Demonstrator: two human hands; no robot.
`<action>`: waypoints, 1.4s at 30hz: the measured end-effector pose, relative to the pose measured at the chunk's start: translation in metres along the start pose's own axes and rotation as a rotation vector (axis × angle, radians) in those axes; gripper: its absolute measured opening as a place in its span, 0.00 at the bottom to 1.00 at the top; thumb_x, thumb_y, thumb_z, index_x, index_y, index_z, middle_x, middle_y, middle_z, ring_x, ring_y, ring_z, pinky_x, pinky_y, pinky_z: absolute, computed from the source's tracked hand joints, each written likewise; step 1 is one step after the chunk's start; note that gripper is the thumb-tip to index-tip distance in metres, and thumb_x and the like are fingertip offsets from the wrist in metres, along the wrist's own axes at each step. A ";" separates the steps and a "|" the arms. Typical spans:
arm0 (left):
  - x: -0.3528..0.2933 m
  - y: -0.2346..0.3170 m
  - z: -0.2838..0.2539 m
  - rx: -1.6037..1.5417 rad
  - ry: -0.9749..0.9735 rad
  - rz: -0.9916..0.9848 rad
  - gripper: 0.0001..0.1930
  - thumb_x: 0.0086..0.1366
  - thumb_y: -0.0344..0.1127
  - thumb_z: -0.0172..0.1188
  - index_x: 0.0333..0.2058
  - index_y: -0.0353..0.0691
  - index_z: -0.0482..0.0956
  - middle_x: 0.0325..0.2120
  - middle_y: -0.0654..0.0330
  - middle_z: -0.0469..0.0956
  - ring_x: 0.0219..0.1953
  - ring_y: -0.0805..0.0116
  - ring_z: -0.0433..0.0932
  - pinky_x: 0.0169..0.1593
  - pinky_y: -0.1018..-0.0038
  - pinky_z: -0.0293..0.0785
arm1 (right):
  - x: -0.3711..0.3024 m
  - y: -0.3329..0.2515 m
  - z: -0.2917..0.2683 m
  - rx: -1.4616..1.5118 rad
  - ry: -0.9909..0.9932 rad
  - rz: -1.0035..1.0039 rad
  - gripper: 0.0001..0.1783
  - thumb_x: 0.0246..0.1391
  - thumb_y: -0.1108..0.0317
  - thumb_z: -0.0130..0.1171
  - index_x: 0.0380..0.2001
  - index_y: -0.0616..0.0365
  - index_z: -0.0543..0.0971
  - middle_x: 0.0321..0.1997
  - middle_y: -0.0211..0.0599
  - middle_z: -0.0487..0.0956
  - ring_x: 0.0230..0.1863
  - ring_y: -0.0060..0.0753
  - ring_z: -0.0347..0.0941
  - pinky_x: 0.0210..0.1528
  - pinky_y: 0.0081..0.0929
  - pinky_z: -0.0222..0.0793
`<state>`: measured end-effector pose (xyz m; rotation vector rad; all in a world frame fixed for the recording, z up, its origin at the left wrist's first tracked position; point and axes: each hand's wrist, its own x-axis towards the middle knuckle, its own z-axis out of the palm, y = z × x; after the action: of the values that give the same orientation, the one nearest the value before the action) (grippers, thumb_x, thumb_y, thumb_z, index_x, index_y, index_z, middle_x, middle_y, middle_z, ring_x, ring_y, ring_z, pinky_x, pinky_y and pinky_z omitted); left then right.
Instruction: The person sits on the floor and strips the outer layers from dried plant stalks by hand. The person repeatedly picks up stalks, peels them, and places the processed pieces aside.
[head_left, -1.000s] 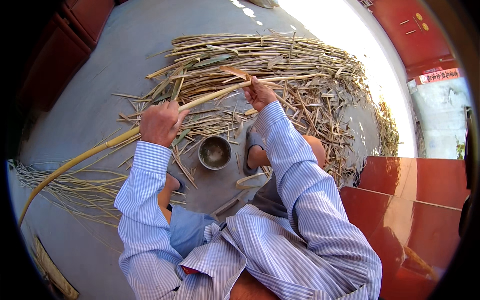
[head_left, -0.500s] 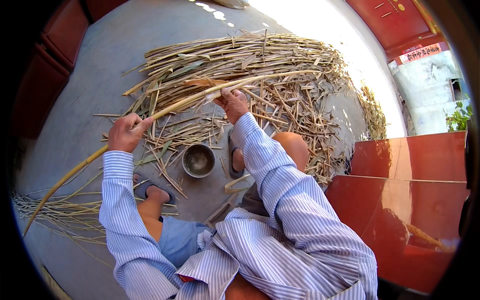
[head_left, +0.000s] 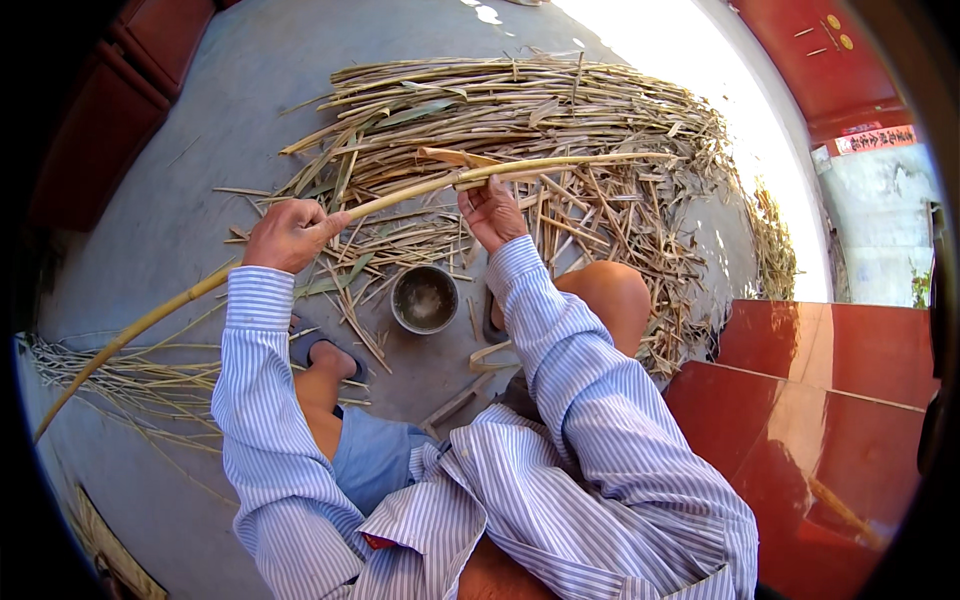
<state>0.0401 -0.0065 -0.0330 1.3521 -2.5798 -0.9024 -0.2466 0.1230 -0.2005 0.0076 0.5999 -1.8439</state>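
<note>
A long yellow-tan cane stalk (head_left: 400, 193) stretches across in front of me, from the lower left up to the right. My left hand (head_left: 290, 236) is closed around its thicker part, thumb pointing along it. Farther right, my right hand (head_left: 492, 213) has its thumb and fingertips against the stalk's underside, in a pinch. A strip of pale brown dry sheath (head_left: 458, 157) shows just above the stalk there; whether it is attached to the stalk I cannot tell.
Beyond the stalk lies a broad heap of dry stalks (head_left: 500, 85), with loose husks (head_left: 600, 220) around it. A dark bowl (head_left: 424, 299) of liquid stands between my feet. Thin twigs (head_left: 150, 385) lie at left. Glossy red panels (head_left: 840, 350) stand at right, dark red furniture (head_left: 95, 130) at far left.
Both hands have shifted right in view with the stalk, as has the whole scene. The right hand has turned more upright, and the pale strip by its fingers no longer shows.
</note>
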 end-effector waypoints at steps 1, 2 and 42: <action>0.001 -0.003 0.001 -0.015 -0.015 -0.005 0.29 0.56 0.61 0.62 0.21 0.34 0.79 0.16 0.51 0.72 0.20 0.56 0.70 0.26 0.61 0.65 | -0.006 -0.001 0.012 0.040 -0.009 -0.004 0.15 0.64 0.63 0.53 0.52 0.52 0.70 0.47 0.36 0.80 0.47 0.31 0.77 0.51 0.35 0.76; 0.001 -0.005 0.001 -0.002 -0.015 0.001 0.29 0.56 0.61 0.62 0.21 0.34 0.79 0.16 0.51 0.72 0.19 0.57 0.69 0.26 0.61 0.64 | -0.007 0.000 0.017 0.071 0.005 0.012 0.16 0.62 0.63 0.55 0.52 0.53 0.72 0.46 0.37 0.80 0.47 0.33 0.77 0.50 0.34 0.76; -0.010 0.039 -0.031 -0.014 0.065 0.111 0.19 0.53 0.50 0.68 0.22 0.36 0.80 0.17 0.51 0.75 0.21 0.56 0.73 0.27 0.62 0.65 | 0.009 -0.107 -0.054 -0.354 0.927 0.037 0.34 0.65 0.41 0.32 0.57 0.60 0.65 0.62 0.49 0.68 0.58 0.44 0.68 0.59 0.47 0.63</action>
<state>0.0283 0.0043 0.0156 1.2001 -2.5657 -0.8436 -0.3605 0.1615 -0.2075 0.6583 1.5423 -1.6061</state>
